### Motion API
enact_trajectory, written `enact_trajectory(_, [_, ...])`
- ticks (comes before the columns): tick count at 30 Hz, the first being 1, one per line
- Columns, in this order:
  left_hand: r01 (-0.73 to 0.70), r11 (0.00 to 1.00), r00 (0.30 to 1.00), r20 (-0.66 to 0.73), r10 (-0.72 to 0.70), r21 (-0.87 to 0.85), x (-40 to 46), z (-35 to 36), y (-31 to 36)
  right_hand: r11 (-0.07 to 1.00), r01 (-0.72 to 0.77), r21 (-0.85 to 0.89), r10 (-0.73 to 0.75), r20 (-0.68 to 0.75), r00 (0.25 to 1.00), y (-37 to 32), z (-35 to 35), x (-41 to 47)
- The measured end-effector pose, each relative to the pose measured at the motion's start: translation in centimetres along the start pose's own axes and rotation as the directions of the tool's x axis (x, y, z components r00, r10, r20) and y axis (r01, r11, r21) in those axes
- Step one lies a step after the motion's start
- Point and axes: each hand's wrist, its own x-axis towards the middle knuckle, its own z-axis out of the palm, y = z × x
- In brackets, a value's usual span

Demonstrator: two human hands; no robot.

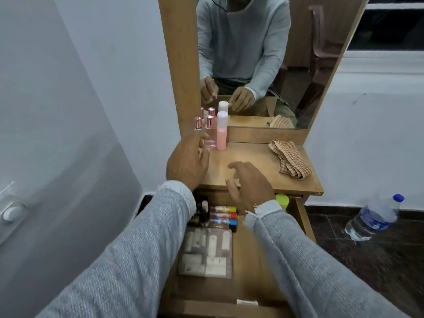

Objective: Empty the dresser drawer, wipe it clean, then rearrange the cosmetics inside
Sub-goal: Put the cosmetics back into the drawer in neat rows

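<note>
The drawer point(243, 267) stood pulled out beneath the dresser top point(259, 166), toward six o'clock from it, with cosmetics inside; a flat clear pack of small pale items point(206, 253) lay at its left-centre, and beyond that, toward twelve o'clock, a row of small tubes with yellow, red and blue caps point(223, 216) lay side by side; at ten o'clock from the tubes sat some dark little bottles point(200, 212), too blurred to name; a yellow-green lid point(282, 200) showed at the drawer's far right corner, at two o'clock, partly under the top's edge.

On the top, at eleven o'clock, three items stood upright close together before the mirror point(263, 53): a tall pink bottle with a white cap point(222, 131), and two small clear bottles with pink metallic caps point(207, 131).

The left hand point(188, 161) was at those small bottles, fingers loosely spread, the fingertips point(202, 141) at the nearer bottle's base; whether they gripped it could not be told. The right hand point(249, 187) hovered over the top's front edge, fingers apart and curled, holding nothing.

A checked cloth point(290, 159) lay crumpled at the top's two o'clock corner; a water bottle point(374, 219) stood on the dark floor at three o'clock, well apart from the dresser.
</note>
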Motion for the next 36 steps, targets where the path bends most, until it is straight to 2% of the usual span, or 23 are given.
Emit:
enact_trajectory(3, [-0.007,0.998,0.999,0.042,0.005,0.055,3.6,-0.4,-1.3,0.998,0.01,-0.064,-0.01,-0.005,1.0,-1.3,-0.4,4.1])
enact_trajectory(5, [0.022,0.996,0.996,0.085,-0.03,0.09,5.4,-0.4,-2.2,0.996,-0.02,-0.09,0.013,-0.069,0.998,-1.6,-0.8,6.5])
enact_trajectory(8, [0.07,0.994,0.991,0.105,-0.078,0.08,7.1,0.3,-3.4,0.984,-0.176,0.026,0.178,-0.159,0.971,-1.1,-0.9,9.9])
enact_trajectory(10, [0.099,0.994,0.987,0.124,-0.104,0.05,7.5,0.8,-3.9,0.967,-0.238,0.091,0.249,-0.148,0.957,-0.2,-0.1,11.3])
enact_trajectory(14, [0.182,0.983,0.963,0.207,-0.172,-0.028,7.8,1.8,-4.6,0.939,-0.327,0.112,0.335,-0.061,0.94,1.2,2.2,12.3])
enact_trajectory(17, [0.246,0.965,0.946,0.241,-0.218,-0.092,8.0,2.6,-5.0,0.93,-0.332,0.156,0.342,-0.041,0.939,1.7,3.5,12.5])
enact_trajectory(24, [0.335,0.936,0.908,0.302,-0.29,-0.11,7.8,3.6,-5.9,0.928,-0.335,0.163,0.348,-0.054,0.936,2.4,4.0,12.1])
enact_trajectory(30, [0.332,0.942,0.908,0.293,-0.301,-0.06,7.9,4.1,-6.3,0.912,-0.394,0.112,0.404,-0.096,0.91,5.1,2.4,11.2])
enact_trajectory(33, [0.32,0.945,0.913,0.286,-0.291,-0.062,7.9,4.3,-6.0,0.912,-0.398,0.094,0.405,-0.065,0.912,5.3,2.6,11.1])
enact_trajectory(36, [0.34,0.933,0.916,0.266,-0.3,-0.119,7.7,4.2,-5.8,0.903,-0.39,0.178,0.408,-0.071,0.91,5.0,2.8,10.6])
